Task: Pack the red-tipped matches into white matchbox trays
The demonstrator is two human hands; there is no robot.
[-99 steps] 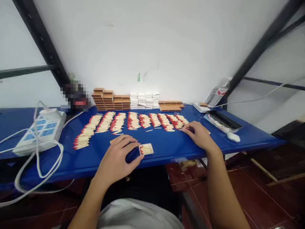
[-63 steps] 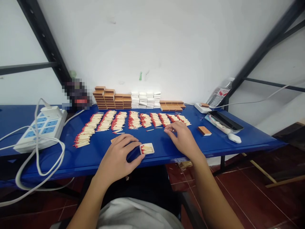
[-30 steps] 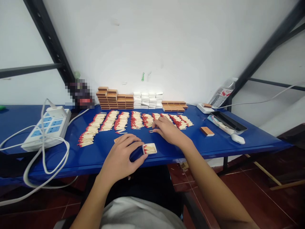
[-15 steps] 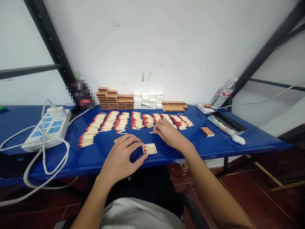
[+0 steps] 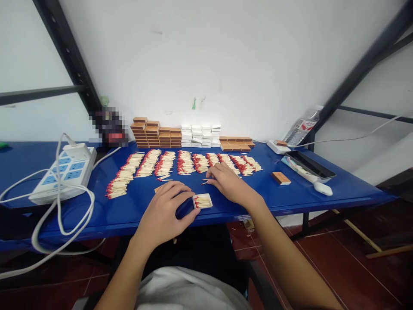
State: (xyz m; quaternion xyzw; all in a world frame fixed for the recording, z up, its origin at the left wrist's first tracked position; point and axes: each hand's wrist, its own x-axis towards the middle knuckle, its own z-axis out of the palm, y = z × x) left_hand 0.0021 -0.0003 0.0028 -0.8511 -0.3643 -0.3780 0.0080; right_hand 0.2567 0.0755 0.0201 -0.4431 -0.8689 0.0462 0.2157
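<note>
Our left hand (image 5: 166,206) curves over the counter (image 5: 306,193), its thumb and index finger lightly gripping the left end of a white matchbox tray (image 5: 211,198) — presumably to stop it sliding. The tray lies flat near the front edge, its open top facing up, with matches inside, red heads toward the left.

Our right hand (image 5: 229,183) is low beyond the tray, its fingers drawn together at the tail ends of two loose matches (image 5: 204,181); we cannot tell whether they pinch them.

Behind, match bundles (image 5: 184,163) lie in rows, heads mostly left, likely to keep them matching. Brown matchboxes (image 5: 142,133) and white trays (image 5: 200,137) stand stacked against the wall, probably to save room.
</note>
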